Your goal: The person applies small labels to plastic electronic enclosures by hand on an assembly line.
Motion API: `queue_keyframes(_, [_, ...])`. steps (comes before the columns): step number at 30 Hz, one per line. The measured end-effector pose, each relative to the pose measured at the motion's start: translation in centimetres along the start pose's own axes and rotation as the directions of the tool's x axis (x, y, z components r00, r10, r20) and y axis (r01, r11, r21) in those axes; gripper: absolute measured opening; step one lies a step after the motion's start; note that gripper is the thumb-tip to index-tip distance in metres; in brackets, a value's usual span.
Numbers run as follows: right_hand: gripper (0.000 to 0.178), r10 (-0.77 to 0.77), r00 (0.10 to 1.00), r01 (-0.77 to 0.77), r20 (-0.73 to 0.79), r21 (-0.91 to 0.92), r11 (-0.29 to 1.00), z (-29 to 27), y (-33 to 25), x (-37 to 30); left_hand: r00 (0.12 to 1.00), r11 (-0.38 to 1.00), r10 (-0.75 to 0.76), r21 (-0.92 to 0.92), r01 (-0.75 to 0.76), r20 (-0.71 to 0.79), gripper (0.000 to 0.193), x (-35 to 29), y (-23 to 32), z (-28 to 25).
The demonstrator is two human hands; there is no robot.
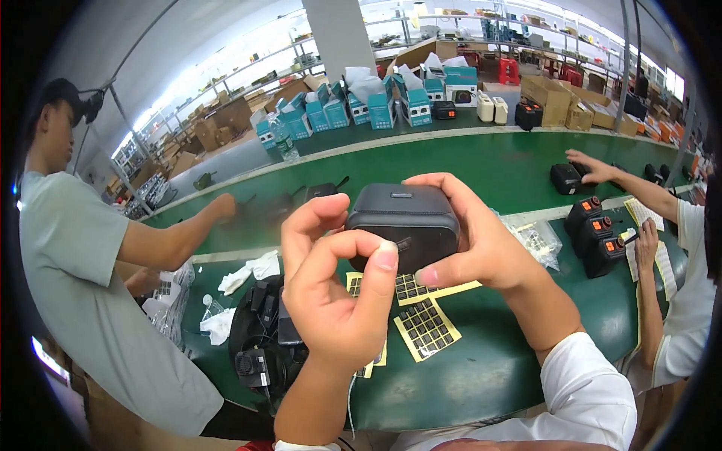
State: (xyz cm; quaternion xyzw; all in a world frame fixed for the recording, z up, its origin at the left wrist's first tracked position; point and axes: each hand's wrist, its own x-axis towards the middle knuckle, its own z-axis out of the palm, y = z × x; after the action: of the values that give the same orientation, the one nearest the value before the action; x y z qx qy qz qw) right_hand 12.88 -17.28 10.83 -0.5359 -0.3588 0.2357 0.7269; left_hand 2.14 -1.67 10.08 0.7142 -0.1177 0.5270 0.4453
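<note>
A black box-shaped device with rounded edges is held up in front of me. My right hand wraps round its right side, fingers behind and thumb at the lower front. At its front face, my left hand has thumb and index fingertip pressed together. Whether a small piece sits in that pinch I cannot make out. A dark rectangular mark shows on the device beside the fingertips. Below lie yellow-backed sheets of small black stickers, partly hidden by my hands.
A person works at left; another person's hand touches black devices at right. Black devices with orange parts stand near a plastic bag. Black gear lies left. Beyond the green belt stand teal boxes and a bottle.
</note>
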Motion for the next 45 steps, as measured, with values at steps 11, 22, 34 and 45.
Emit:
queue_keyframes(11, [0.096,0.030,0.999,-0.028,0.031,-0.048,0.998,-1.2,-0.6,-0.8,0.999,0.997,0.031,0.074,-0.028,-0.032,0.008,-0.8,0.2,1.4])
queue_keyframes(22, [0.099,0.017,1.000,-0.017,0.003,-0.044,0.999,-0.8,-0.2,-0.9,0.998,0.993,0.066,0.095,-0.064,-0.017,0.010,-1.0,-0.3,1.1])
queue_keyframes(34, [0.099,0.057,0.996,-0.053,0.066,-0.063,0.997,-7.0,5.2,6.2,0.971,0.974,-0.201,-0.129,0.184,-0.130,0.038,-0.5,-5.6,1.4])
queue_keyframes(45, [0.104,-0.245,0.893,-0.191,-0.378,-0.811,0.553,-17.6,17.9,9.4,0.341,0.651,-0.749,0.725,0.224,0.567,0.016,-8.2,-9.0,-1.0])
